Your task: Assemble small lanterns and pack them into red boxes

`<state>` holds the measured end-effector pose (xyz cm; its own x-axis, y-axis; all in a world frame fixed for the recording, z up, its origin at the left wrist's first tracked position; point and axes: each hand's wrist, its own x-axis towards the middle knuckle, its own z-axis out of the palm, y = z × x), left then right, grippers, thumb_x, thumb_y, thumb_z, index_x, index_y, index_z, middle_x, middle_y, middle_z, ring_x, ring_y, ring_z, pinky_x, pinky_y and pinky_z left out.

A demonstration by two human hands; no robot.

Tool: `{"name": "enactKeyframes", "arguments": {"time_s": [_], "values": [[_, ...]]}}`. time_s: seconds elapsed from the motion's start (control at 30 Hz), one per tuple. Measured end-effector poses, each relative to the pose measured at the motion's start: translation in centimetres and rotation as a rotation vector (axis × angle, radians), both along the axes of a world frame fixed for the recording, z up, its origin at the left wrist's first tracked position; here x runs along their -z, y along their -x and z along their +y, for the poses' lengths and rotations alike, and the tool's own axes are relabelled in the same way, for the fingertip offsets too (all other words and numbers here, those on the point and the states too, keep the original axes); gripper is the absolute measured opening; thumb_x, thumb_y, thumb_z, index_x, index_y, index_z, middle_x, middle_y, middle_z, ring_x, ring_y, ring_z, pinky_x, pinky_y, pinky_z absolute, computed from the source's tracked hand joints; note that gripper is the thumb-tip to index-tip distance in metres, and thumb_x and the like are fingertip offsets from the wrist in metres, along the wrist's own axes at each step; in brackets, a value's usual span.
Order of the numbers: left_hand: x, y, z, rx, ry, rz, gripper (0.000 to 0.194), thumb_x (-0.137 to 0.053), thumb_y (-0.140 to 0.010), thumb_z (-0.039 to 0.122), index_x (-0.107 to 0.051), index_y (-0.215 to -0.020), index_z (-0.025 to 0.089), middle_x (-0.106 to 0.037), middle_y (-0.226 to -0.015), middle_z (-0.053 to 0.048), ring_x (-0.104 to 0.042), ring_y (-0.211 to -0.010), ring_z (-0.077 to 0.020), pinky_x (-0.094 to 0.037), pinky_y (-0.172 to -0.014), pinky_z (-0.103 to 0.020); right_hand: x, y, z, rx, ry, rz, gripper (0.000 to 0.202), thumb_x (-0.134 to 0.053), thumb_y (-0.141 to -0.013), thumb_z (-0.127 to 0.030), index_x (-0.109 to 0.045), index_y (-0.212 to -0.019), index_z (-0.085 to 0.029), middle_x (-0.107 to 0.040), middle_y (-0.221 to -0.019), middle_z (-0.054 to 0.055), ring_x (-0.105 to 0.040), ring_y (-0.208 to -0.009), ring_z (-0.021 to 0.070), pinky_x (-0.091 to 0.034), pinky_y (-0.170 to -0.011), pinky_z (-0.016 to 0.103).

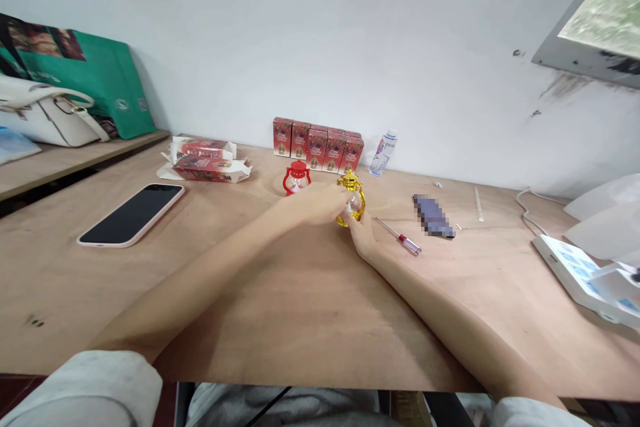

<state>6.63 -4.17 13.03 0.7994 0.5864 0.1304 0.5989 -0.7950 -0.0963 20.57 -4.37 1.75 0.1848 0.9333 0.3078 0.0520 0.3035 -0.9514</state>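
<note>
Both my hands are on a small gold toy lantern (pixel 351 180) with a clear globe, which stands upright near the middle of the table. My left hand (pixel 327 203) reaches across to its left side, fingers closed against it. Around the lower right of the lantern, my right hand (pixel 363 233) is closed, with the thumb near the base. The fingertips of both hands are partly hidden. A red toy lantern (pixel 299 177) of the same shape stands just behind my left hand, its base covered by my wrist. To the right lies a screwdriver (pixel 409 244) with a clear and red handle.
Red printed boxes (pixel 317 149) stand in a row by the wall, beside a plastic bottle (pixel 383 152). Opened cartons (pixel 205 165) and a phone (pixel 133 215) lie left. At right are a blurred dark item (pixel 433 215) and a white power strip (pixel 575 277).
</note>
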Motion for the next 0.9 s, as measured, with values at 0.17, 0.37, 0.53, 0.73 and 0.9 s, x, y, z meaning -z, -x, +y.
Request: {"name": "enactKeyframes", "arguments": {"time_s": [0.17, 0.37, 0.53, 0.73, 0.9], "values": [[1.2, -1.3, -1.2, -0.084, 0.01, 0.014, 0.029, -0.045, -0.087, 0.024, -0.049, -0.112, 0.011, -0.057, -0.11, -0.016, -0.063, -0.083, -0.0244, -0.044, -0.063, -0.032, 0.3, -0.3, 0.2, 0.039, -0.03, 0.027, 0.044, -0.06, -0.073, -0.037, -0.052, -0.112, -0.02, -0.063, -0.113, 0.006, -0.055, -0.108, 0.0211, -0.04, -0.098, 0.038], [-1.8, 0.9, -0.3, 0.039, 0.021, -0.066, 0.026, -0.034, -0.091, 0.031, -0.053, -0.086, 0.014, -0.06, -0.093, -0.009, -0.058, -0.075, -0.0171, -0.037, -0.06, -0.026, -0.2, 0.0, -0.3, 0.012, -0.008, 0.025, 0.054, -0.064, -0.067, -0.047, -0.05, -0.113, -0.021, -0.06, -0.117, 0.008, -0.054, -0.109, 0.022, -0.04, -0.098, 0.039], [-4.1, 2.9, 0.2, 0.016, 0.013, -0.196, 0.029, -0.036, -0.089, 0.036, -0.049, -0.071, 0.017, -0.057, -0.069, -0.002, -0.047, -0.059, -0.0125, -0.025, -0.052, -0.025, -0.4, 0.2, -0.8, -0.047, -0.059, -0.093, 0.058, -0.065, -0.067, -0.049, -0.049, -0.113, -0.018, -0.061, -0.111, 0.01, -0.054, -0.107, 0.0241, -0.042, -0.094, 0.04], [-5.2, 4.7, 0.7, 0.033, 0.084, -0.3, 0.034, -0.036, -0.089, 0.04, -0.044, -0.065, 0.017, -0.045, -0.056, 0.002, -0.037, -0.052, -0.0099, -0.024, -0.053, -0.024, -0.8, 0.2, -2.1, -0.143, -0.117, -0.356, 0.045, -0.072, -0.062, -0.045, -0.056, -0.098, -0.022, -0.065, -0.096, 0.005, -0.055, -0.103, 0.0271, -0.044, -0.088, 0.04], [-4.6, 4.9, 1.6, 0.096, 0.208, -0.24, 0.031, -0.036, -0.088, 0.039, -0.042, -0.066, 0.018, -0.045, -0.059, 0.002, -0.041, -0.055, -0.0108, -0.027, -0.054, -0.023, -1.4, 0.4, -3.0, -0.15, -0.104, -0.47, 0.045, -0.076, -0.055, -0.046, -0.058, -0.089, -0.024, -0.065, -0.088, 0.004, -0.058, -0.093, 0.029, -0.046, -0.081, 0.04]]}}
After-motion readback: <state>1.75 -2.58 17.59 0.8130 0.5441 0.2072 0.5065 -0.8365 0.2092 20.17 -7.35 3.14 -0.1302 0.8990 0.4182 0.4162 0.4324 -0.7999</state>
